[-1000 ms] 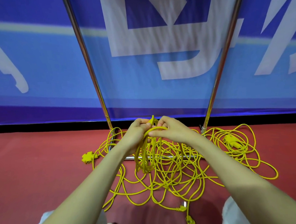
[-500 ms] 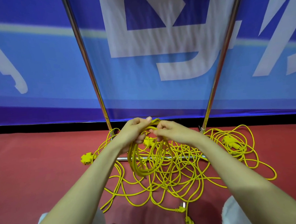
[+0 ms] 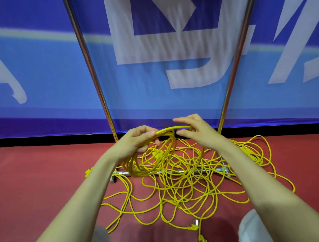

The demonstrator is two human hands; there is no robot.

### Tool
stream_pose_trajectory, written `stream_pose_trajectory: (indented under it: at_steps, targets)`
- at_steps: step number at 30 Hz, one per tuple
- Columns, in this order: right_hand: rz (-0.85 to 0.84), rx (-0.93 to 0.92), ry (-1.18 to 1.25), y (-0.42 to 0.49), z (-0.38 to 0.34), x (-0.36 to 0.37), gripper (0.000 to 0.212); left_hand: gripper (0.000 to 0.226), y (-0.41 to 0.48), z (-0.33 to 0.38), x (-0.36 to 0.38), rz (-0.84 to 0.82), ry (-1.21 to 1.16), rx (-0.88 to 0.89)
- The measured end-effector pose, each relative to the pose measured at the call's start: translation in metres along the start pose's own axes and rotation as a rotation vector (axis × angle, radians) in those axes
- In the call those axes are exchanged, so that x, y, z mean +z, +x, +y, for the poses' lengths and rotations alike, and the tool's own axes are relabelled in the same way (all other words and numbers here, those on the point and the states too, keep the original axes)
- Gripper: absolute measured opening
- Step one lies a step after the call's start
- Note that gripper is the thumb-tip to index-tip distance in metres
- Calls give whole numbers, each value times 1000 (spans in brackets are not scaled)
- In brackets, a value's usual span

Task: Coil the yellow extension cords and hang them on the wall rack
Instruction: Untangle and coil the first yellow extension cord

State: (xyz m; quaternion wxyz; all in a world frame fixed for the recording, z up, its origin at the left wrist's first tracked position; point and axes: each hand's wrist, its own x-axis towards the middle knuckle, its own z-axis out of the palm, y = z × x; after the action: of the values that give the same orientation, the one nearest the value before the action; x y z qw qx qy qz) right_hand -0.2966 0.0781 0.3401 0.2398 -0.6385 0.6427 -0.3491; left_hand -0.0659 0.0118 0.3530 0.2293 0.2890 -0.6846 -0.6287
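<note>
ok so the left hand (image 3: 137,143) has the coil of thin yellow extension cord (image 3: 151,170) by its top: fingers curled round the bunched loops, thumb pressed down on them, a proper grip. The coil hangs down from there in a round-ish hoop, off the floor, in front of the low crossbar (image 3: 178,172) of the chrome metal rack (image 3: 89,69). The top strand runs across to the right hand (image 3: 199,132), which is just beside the left, a bit higher. Index finger and thumb stick out straight and apart w/ the strand going in between them, and a finger behind looks hooked round it, tho it's small and hard to see. The rest of the cord is a loose tangle of yellow loops (image 3: 186,191) spread on the red floor (image 3: 38,182) under and around both forearms, draped over the rack's base btw. A yellow plug w/ a silver end (image 3: 194,227) lies at the near edge of the mess, a chunky yellow socket block (image 3: 246,150) sits on the right side, and another yellow bit (image 3: 88,172) pokes out behind the left forearm. The rack's two shiny uprights rise out of frame against a blue banner w/ big white shapes (image 3: 160,46). White trouser knees (image 3: 253,227) show at the bottom.
</note>
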Motion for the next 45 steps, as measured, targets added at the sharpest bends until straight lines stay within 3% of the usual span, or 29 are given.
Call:
stream_pose_trajectory:
  at_steps: [2,4,8,10,15,17,21,24,26,29,31,34,37,41,45]
  targets:
    - [-111,-3,-72,-3,1,7,52,38,-1,-1,1,-24,-21,11]
    - [-112,-49,-61,-5,0,13,51,31,-2,-1,0,-35,-102,20]
    - [-39,-147,-77,-4,-9,11,26,27,-4,3,4,-69,-222,55]
    - [-20,-141,-79,-3,-10,7,17,27,-4,5,7,-82,-175,50]
    - [-82,-92,-190,-3,-2,1,22,25,-5,3,5,-139,165,-38]
    - [-105,-79,-234,-1,1,1,20,23,-4,-1,9,-136,192,-43]
    - [-13,-81,-210,4,6,2,32,22,6,-6,15,-24,-68,-2]
    - [0,81,-66,4,8,4,53,21,10,-8,8,174,-163,54]
    - [-120,166,9,0,9,14,33,21,12,-8,5,296,-187,108]
    - [-339,193,-280,-6,5,42,6,22,13,-8,8,409,-174,207]
    - [-364,259,-339,-4,5,51,17,23,15,-10,6,485,-114,231]
    - [-76,357,-25,5,4,33,21,25,16,-23,1,483,136,147]
    - [264,271,392,13,-6,6,14,23,18,-42,11,336,233,39]
    - [311,210,739,14,-21,2,16,24,18,-59,45,159,179,-15]
    - [346,238,736,17,-20,4,16,20,12,-61,62,-12,22,-38]
